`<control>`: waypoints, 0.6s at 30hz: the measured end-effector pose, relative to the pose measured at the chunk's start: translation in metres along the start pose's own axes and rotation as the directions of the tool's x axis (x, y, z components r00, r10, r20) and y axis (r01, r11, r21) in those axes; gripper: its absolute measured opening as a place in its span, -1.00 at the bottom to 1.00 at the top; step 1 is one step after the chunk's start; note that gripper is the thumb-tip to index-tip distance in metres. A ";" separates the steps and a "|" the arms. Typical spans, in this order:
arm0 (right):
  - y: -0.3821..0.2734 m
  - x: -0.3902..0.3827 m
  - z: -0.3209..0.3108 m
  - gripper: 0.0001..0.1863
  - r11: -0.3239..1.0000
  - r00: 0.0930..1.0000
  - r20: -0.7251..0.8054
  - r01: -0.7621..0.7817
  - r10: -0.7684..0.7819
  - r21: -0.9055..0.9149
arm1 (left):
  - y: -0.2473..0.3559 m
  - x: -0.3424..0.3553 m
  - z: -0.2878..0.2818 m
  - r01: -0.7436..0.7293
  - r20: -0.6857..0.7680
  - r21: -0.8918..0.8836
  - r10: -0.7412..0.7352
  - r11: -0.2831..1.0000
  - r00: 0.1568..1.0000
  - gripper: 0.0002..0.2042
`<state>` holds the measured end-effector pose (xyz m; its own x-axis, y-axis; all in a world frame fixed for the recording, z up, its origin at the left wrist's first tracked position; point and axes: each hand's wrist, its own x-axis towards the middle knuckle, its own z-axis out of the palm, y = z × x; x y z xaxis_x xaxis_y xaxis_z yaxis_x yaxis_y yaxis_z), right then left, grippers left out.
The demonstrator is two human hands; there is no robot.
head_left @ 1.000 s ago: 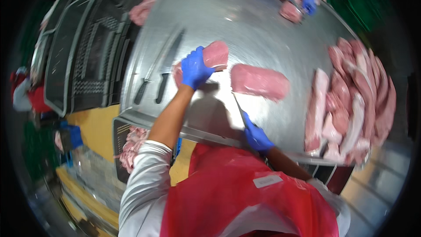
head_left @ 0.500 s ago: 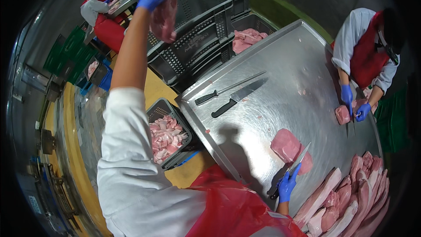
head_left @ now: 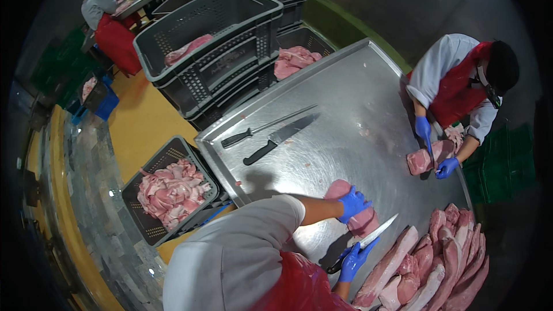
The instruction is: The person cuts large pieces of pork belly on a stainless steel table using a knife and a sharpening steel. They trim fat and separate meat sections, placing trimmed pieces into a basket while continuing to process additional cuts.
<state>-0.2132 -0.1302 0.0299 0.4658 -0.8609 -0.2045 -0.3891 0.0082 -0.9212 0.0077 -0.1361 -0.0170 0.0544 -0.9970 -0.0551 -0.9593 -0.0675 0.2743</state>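
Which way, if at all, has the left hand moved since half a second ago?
Yes: the left hand moved away from the large grey crate, rightward and downward in view, onto the nearest meat block.

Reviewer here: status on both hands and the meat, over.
Left hand on meat block. Right hand gripping knife, blade close to the block. Second knife and sharpening steel off left, not in the way.

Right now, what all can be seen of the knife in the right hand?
The knife has a pale, shiny, metallic blade narrowing to a point, its dark handle gripped by the blue-gloved right hand, its butt showing. Its tip aims up and right in the picture, over the metal table, beside the meat piece; contact with either is unclear.
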 end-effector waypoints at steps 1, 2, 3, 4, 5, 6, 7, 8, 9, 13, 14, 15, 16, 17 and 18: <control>0.001 -0.004 -0.002 -0.20 0.999 0.999 -0.017 -0.034 0.034 -0.012 | -0.009 -0.007 -0.006 0.072 0.102 -0.085 -0.063 0.994 0.993 -0.06; 0.002 -0.006 -0.005 -0.19 0.997 0.997 -0.032 -0.067 0.066 -0.028 | -0.020 -0.003 0.007 0.113 0.023 -0.100 -0.111 0.989 0.994 -0.10; 0.005 -0.009 -0.007 -0.20 0.998 0.998 -0.036 -0.056 0.056 -0.018 | -0.024 -0.004 0.001 0.127 0.066 -0.146 -0.119 0.981 0.991 -0.12; 0.007 -0.011 -0.010 -0.20 0.999 0.998 -0.036 -0.044 0.044 -0.011 | -0.028 -0.006 -0.005 0.147 0.108 -0.192 -0.129 0.970 0.986 -0.15; 0.008 -0.012 -0.012 -0.20 1.000 0.999 -0.032 -0.031 0.030 -0.007 | -0.031 -0.010 -0.011 0.173 0.148 -0.240 -0.140 0.955 0.979 -0.18; 0.000 -0.018 -0.013 -0.19 0.996 0.996 -0.028 -0.084 0.085 0.017 | -0.028 -0.014 -0.016 0.204 0.134 -0.311 -0.169 0.928 0.976 -0.20; 0.001 -0.020 -0.014 -0.18 0.995 0.995 -0.045 -0.088 0.090 0.046 | -0.025 -0.028 -0.020 0.230 0.129 -0.376 -0.196 0.897 0.972 -0.21; 0.004 -0.021 -0.016 -0.18 0.993 0.994 -0.060 -0.091 0.095 0.072 | -0.025 -0.042 -0.021 0.257 0.126 -0.442 -0.224 0.860 0.966 -0.23; 0.005 -0.023 -0.012 -0.18 0.991 0.995 -0.032 -0.090 0.094 0.095 | -0.036 -0.066 -0.006 0.227 0.099 -0.517 -0.206 0.825 0.974 -0.25; 0.043 -0.010 -0.013 -0.18 0.986 0.993 0.044 -0.118 0.113 0.117 | -0.067 -0.149 0.027 0.134 0.083 -0.986 -0.406 0.100 0.910 -0.34; 0.038 -0.012 -0.015 -0.19 0.984 0.988 0.064 -0.144 0.138 0.106 | -0.067 -0.171 0.020 0.040 0.167 -0.965 -0.491 -0.259 0.855 -0.37; 0.033 -0.015 -0.015 -0.19 0.980 0.984 0.068 -0.172 0.166 0.101 | -0.060 -0.198 -0.016 -0.205 0.016 -0.903 -0.505 -0.378 0.863 -0.41; 0.033 -0.015 -0.012 -0.19 0.981 0.985 0.077 -0.161 0.153 0.108 | -0.074 -0.226 -0.040 -0.135 0.071 -0.946 -0.592 -0.296 0.803 -0.42; 0.036 -0.012 -0.012 -0.19 0.982 0.986 0.088 -0.151 0.142 0.109 | -0.092 -0.253 -0.063 -0.055 0.114 -0.973 -0.676 -0.223 0.728 -0.43; 0.041 -0.010 -0.018 -0.19 0.984 0.987 0.091 -0.143 0.134 0.105 | -0.107 -0.278 -0.089 0.033 0.145 -0.986 -0.749 -0.162 0.646 -0.43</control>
<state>-0.2487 -0.1301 -0.0002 0.4799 -0.8021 -0.3554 -0.3666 0.1847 -0.9119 0.1201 0.1450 0.0540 0.7140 -0.5879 -0.3803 0.4307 -0.0595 0.9005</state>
